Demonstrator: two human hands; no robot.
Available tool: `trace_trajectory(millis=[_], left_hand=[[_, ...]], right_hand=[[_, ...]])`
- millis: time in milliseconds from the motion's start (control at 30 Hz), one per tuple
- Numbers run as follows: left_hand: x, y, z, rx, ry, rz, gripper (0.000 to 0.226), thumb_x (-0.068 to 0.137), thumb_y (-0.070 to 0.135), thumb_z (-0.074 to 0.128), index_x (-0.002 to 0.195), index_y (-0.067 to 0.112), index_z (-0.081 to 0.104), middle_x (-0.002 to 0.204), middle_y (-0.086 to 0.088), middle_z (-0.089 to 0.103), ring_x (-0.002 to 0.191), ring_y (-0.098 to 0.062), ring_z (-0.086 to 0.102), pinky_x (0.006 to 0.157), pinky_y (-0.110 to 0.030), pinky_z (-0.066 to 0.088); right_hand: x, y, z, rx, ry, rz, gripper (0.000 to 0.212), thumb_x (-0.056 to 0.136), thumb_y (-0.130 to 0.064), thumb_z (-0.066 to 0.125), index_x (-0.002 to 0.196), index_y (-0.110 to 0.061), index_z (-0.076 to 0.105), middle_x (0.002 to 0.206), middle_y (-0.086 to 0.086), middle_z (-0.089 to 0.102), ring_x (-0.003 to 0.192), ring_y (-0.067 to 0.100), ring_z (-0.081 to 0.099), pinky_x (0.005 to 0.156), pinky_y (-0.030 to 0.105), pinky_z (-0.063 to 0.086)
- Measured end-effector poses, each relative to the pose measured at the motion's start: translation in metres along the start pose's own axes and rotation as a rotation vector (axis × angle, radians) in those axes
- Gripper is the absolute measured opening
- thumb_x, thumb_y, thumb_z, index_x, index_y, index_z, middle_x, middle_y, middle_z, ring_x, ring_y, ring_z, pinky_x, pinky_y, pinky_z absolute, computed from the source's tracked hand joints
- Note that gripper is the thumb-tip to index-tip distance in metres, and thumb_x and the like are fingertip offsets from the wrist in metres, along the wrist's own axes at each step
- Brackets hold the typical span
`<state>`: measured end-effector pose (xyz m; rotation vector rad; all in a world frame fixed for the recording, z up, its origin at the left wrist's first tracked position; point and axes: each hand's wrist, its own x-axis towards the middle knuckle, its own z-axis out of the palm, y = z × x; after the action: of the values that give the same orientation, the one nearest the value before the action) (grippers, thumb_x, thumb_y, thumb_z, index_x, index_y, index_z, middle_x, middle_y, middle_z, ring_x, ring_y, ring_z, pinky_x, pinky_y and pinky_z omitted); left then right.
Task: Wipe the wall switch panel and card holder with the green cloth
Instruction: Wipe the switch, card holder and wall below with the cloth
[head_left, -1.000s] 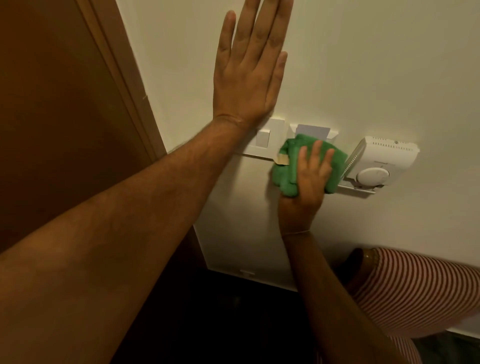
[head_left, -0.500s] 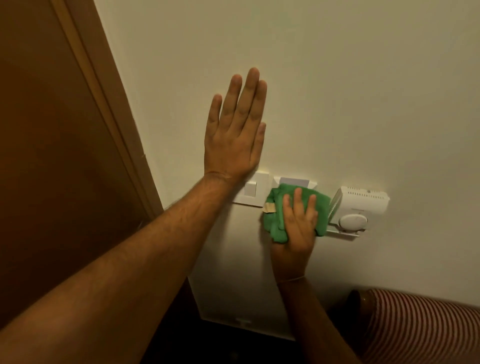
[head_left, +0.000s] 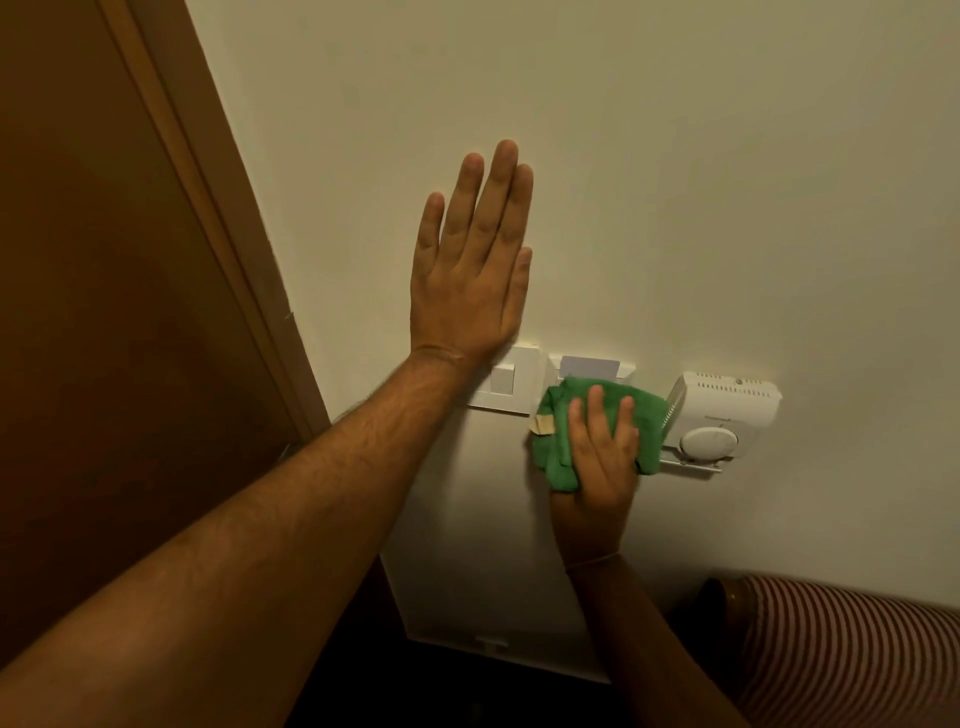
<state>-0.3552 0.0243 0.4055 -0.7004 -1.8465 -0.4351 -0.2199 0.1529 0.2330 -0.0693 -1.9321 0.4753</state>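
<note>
Barely anything has shifted in half a second: the right hand (head_left: 597, 467) has edged slightly toward the thermostat (head_left: 722, 415). Its fingers lie nearly straight, thumb hidden, pressing the bunched green cloth (head_left: 556, 415) over the lower card holder (head_left: 592, 368), whose top rim shows above. Just left is the switch panel (head_left: 511, 384), clear of the cloth. The left hand (head_left: 467, 291) lies flat on the wall (head_left: 675, 182) above it

No legible text anywhere. White boxy plastic thermostat with a round dial (head_left: 722, 415): faint mark above the dial, too small to read. Small tan tag (head_left: 543, 425) on the green cloth (head_left: 647, 421): nothing can be made out on it.
</note>
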Motion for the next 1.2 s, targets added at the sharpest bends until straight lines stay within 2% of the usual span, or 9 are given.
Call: trace_trajectory(millis=[100,233,433,533,733,900,1000,1100,1200], left_hand=[[0.0,-0.001,0.0,0.016,0.001,-0.003,0.074,0.116,0.031,0.032,0.174,0.022,-0.014,0.184,0.003,-0.011,0.17,-0.017,-0.016,0.14,-0.046,-0.002],[-0.001,-0.001,0.0,0.025,-0.012,-0.012,0.075,0.116,0.03,0.036,0.174,0.021,-0.011,0.183,-0.009,0.007,0.169,-0.017,-0.017,0.141,-0.047,-0.001],[0.0,-0.001,0.001,0.038,-0.007,0.002,0.076,0.116,0.031,0.035,0.173,0.023,-0.014,0.182,-0.009,0.007,0.169,-0.017,-0.018,0.141,-0.046,-0.002],[0.0,-0.001,0.001,0.041,0.0,0.007,0.077,0.115,0.03,0.037,0.174,0.022,-0.012,0.185,-0.008,0.005,0.169,-0.017,-0.016,0.141,-0.046,-0.002],[0.0,-0.002,0.001,0.044,0.002,0.007,0.078,0.115,0.03,0.037,0.174,0.022,-0.013,0.184,-0.009,0.004,0.169,-0.016,-0.018,0.14,-0.044,-0.006],[0.001,0.0,-0.004,0.048,-0.019,-0.002,0.078,0.114,0.029,0.037,0.176,0.019,-0.009,0.182,-0.009,0.009,0.169,-0.016,-0.017,0.14,-0.043,-0.007],[0.005,0.003,-0.009,0.029,-0.029,-0.025,0.072,0.114,0.028,0.039,0.176,0.008,0.009,0.182,-0.013,0.015,0.168,-0.016,-0.012,0.14,-0.043,-0.005],[-0.004,0.01,-0.013,0.008,-0.046,-0.081,0.073,0.116,0.031,0.033,0.177,0.012,-0.003,0.185,-0.012,0.002,0.169,-0.014,-0.016,0.14,-0.043,-0.007],[-0.068,0.039,-0.019,0.046,-0.109,-0.176,0.065,0.119,0.041,0.011,0.175,0.019,-0.013,0.183,-0.003,-0.025,0.17,-0.017,-0.022,0.139,-0.04,-0.014]], right_hand=[[0.007,-0.008,0.008,-0.027,-0.117,-0.201,0.066,0.092,-0.012,0.082,0.152,-0.014,0.056,0.166,0.002,0.042,0.164,0.022,0.023,0.134,0.041,0.016],[0.014,0.002,0.004,-0.066,-0.196,-0.38,0.042,0.112,-0.026,0.056,0.152,-0.013,0.056,0.165,0.003,0.044,0.164,0.018,0.025,0.134,0.035,0.016],[-0.009,0.024,-0.019,-0.072,-0.121,-0.139,0.049,0.115,-0.042,0.041,0.147,-0.007,0.053,0.155,0.012,0.051,0.163,0.022,0.022,0.135,0.041,0.015],[-0.012,0.015,-0.013,-0.025,-0.132,-0.084,0.047,0.116,-0.037,0.039,0.146,-0.005,0.056,0.158,0.013,0.049,0.166,0.02,0.016,0.135,0.042,0.013],[-0.001,-0.002,0.002,-0.032,-0.351,-0.321,0.056,0.1,-0.017,0.072,0.153,-0.01,0.054,0.165,0.008,0.046,0.166,0.014,0.016,0.135,0.032,0.014],[-0.014,0.025,-0.036,-0.043,-0.29,-0.093,0.051,0.115,-0.043,0.035,0.151,-0.011,0.052,0.161,0.01,0.048,0.163,0.023,0.022,0.136,0.033,0.009],[-0.021,0.024,-0.049,-0.011,-0.345,-0.05,0.052,0.116,-0.044,0.031,0.157,-0.014,0.042,0.165,0.007,0.042,0.165,0.022,0.015,0.137,0.034,0.006],[-0.034,0.023,-0.057,0.047,-0.372,-0.082,0.054,0.11,-0.027,0.047,0.162,-0.021,0.033,0.171,-0.001,0.032,0.167,0.021,0.014,0.136,0.04,0.01],[-0.079,0.03,-0.074,0.047,-0.423,-0.062,0.056,0.105,-0.017,0.053,0.16,-0.018,0.042,0.172,0.002,0.031,0.165,0.026,0.02,0.135,0.042,0.015]])
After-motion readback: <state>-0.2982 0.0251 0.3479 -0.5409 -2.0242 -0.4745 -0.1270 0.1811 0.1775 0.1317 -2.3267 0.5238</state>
